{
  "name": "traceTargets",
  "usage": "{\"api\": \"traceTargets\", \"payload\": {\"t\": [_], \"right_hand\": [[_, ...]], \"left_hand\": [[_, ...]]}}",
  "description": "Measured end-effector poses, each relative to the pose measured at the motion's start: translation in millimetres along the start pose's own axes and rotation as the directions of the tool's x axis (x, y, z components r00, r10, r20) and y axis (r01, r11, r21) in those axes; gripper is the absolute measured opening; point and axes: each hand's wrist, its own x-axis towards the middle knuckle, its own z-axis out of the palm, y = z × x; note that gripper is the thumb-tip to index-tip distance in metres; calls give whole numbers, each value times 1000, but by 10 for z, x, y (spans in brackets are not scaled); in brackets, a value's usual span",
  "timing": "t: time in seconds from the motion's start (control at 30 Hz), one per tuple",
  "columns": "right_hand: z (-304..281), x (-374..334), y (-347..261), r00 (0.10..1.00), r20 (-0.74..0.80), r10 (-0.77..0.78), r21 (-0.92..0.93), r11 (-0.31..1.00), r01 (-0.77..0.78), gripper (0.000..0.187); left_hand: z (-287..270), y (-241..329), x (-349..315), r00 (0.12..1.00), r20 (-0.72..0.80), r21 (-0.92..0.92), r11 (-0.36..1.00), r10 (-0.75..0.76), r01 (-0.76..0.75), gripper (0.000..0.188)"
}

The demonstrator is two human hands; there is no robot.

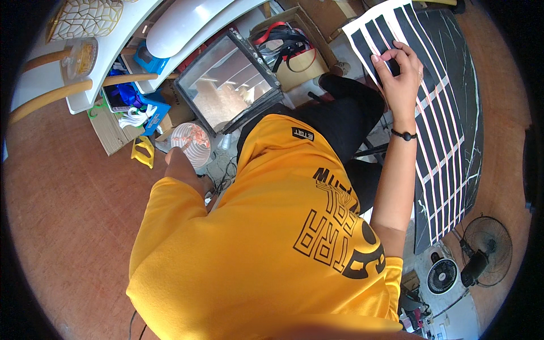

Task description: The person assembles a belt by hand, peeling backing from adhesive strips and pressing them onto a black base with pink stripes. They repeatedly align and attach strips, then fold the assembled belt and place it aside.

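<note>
1. The sheet [437, 127], white with black strips, lies on the black marbled worktop [469, 79]; its far end juts past the far left corner, its near end close to the near left corner.
2. The right hand [402, 72], a dark band [404, 135] at its wrist, rests on the sheet's far end. Thumb and forefinger tips are close together, the other fingers bent; whether they pinch a strip, I cannot tell.
3. The left hand [172, 158] is by the striped basket [199, 158], mostly hidden by its forearm; its fingers' state and any contact cannot be told.
4. Beyond the worktop's near end stand a fan [492, 246] and a smaller one [442, 276].
5. Well left of the worktop are a glass case [225, 85], an open carton [296, 76] with straps, and brown floor [73, 209].
6. The shirt [249, 238] hides much of the middle; white furniture [116, 42] is cut off upper left.
</note>
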Motion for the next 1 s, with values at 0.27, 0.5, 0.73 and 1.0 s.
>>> {"api": "traceTargets", "payload": {"t": [0.27, 0.5, 0.73, 1.0], "right_hand": [[14, 1, 20, 1000, -9, -15, 4, 1000, 16, 24], [7, 6, 9, 1000, -13, -16, 16, 1000, 16, 23], [27, 7, 26, 997, -79, -5, 101, 995, 13, 22], [-325, -99, 96, 775, -303, 555, 856, 516, -34, 14]], "left_hand": [[-19, -4, -2, 1000, -8, 37, 999, 25, -25, 21], [73, 97, -11, 997, 1, 95, 992, 82, -81, 21], [344, 727, -326, 920, 37, 400, 838, 389, -371, 20], [-26, 2427, -3963, -239, -294, -496, -361, 926, -790, 12]]}}
